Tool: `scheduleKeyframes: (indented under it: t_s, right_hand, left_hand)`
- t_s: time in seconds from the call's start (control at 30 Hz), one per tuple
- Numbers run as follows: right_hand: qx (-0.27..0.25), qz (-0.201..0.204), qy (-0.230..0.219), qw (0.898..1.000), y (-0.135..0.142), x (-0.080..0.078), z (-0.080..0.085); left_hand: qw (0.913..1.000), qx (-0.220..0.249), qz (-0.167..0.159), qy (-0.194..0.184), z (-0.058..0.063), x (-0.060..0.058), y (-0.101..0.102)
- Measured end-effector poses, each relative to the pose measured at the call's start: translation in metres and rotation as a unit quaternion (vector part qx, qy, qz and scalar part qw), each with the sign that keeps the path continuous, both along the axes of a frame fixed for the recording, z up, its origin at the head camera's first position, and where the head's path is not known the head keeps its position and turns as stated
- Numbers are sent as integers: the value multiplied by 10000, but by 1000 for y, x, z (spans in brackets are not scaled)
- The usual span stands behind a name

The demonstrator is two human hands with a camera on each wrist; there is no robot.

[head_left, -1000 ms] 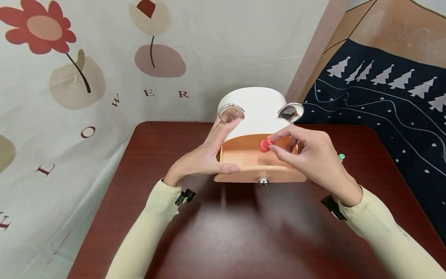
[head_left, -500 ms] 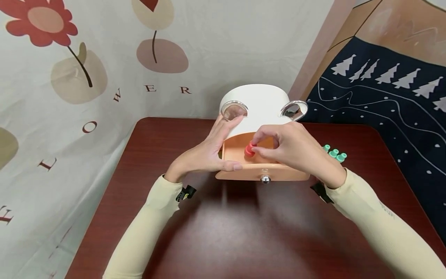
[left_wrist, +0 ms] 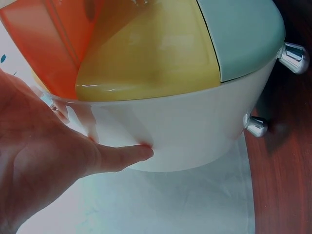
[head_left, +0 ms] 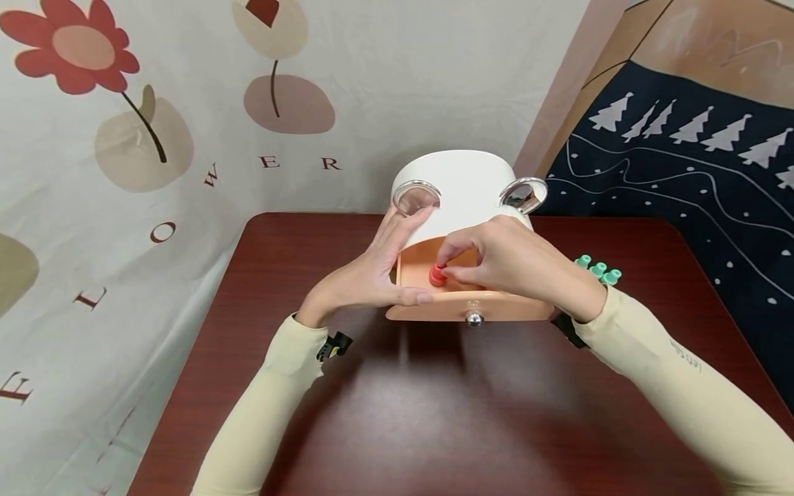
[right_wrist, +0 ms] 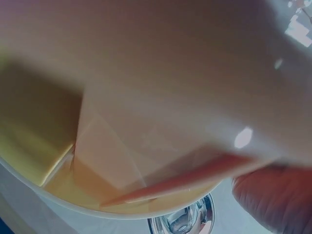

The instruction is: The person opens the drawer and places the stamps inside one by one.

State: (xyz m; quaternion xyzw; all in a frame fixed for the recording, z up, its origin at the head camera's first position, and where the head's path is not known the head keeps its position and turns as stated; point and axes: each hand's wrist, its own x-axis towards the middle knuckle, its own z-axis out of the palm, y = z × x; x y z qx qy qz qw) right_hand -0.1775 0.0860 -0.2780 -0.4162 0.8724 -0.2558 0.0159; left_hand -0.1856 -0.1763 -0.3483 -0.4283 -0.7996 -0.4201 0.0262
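Observation:
A rounded white cabinet (head_left: 462,186) stands on the table with its top peach-orange drawer (head_left: 412,269) pulled out. My right hand (head_left: 515,258) reaches into this drawer and pinches a small red pawn-shaped piece (head_left: 437,276) between thumb and fingertips, low over the drawer floor. My left hand (head_left: 372,269) lies along the cabinet's left side with fingers extended, its thumb resting on the drawer's front edge. In the left wrist view a straight finger (left_wrist: 124,157) touches the white wall, beside a yellow drawer (left_wrist: 151,53) and a green drawer (left_wrist: 243,36). The right wrist view is mostly blocked by a blurred near surface.
Several green pawn-shaped pieces (head_left: 598,269) stand on the brown table (head_left: 397,413), right of the cabinet. Round silver-rimmed parts (head_left: 524,195) stick out at the cabinet's top sides. A silver knob (head_left: 474,318) is on the drawer front. A flower-printed cloth (head_left: 186,83) hangs behind.
My right hand has moved left and down into the drawer with the red piece, uncovering the green pieces at right. My left hand has stayed on the cabinet.

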Motion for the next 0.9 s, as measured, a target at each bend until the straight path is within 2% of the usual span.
scheduleKeyframes:
  t_s: [0.17,0.37,0.47,0.7,0.8,0.9]
  right_hand:
    - [-385,-101,107,9992,12,3,2]
    - [-1044,-629,566,9909,39,14,0]
    - [-1421,-1032,709,9819,52,20,-5]
    - [-2261,-1848,952,9517,81,33,-20]
    - [-2423,-2163,998,9405,96,35,-30]
    - [-2432,-2461,926,9337,109,37,-43]
  left_hand:
    - [10000,-36,-1,-67,0,-2,2]
    - [10000,-34,-51,74,-2,-3,5]
    - [10000,-49,-38,62,-2,-2,5]
    - [10000,-21,-76,-11,-1,0,1]
    - [9996,135,-204,124,-2,-2,3]
    - [9990,236,-248,293,-2,-3,3]
